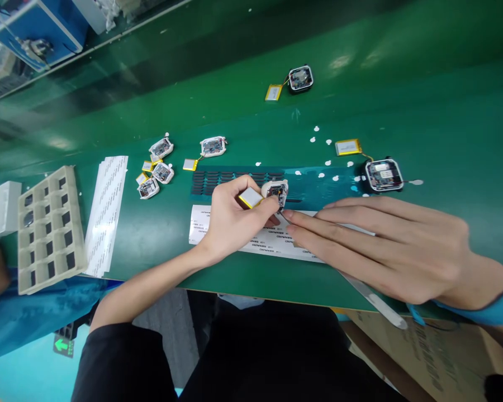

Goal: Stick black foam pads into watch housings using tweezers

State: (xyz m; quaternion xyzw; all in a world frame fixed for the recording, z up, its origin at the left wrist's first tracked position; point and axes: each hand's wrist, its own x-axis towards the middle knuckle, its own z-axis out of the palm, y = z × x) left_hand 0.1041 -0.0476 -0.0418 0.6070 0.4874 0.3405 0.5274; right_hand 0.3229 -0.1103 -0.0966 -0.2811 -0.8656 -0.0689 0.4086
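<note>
Case point(281, 191), white-rimmed with its circuit board showing, is pinched between the thumb and fingers of your left hand point(228, 218), above a printed sheet point(299, 248) on a green bench point(159, 240). A yellow-edged battery point(250, 197) lies against the same hand, just beside the case. Your right hand point(402, 245) reaches in with fingers outstretched and close together, the tips near the case; a slim tool point(379, 304) shows beneath it, and you cannot tell from this angle whether the fingers grip it. Beyond your hands lies a teal film point(312, 192) with rows of black strips point(209, 181), white dots point(328, 163) scattered near its right end. Black cases point(383, 175), each wired to a yellow-edged cell, sit farther right, while white cases point(213, 147) lie to the left. Near the bench's left end, a tray point(79, 223) stands beside white label strips point(107, 215), close to another person's blue sleeve point(42, 318).
</note>
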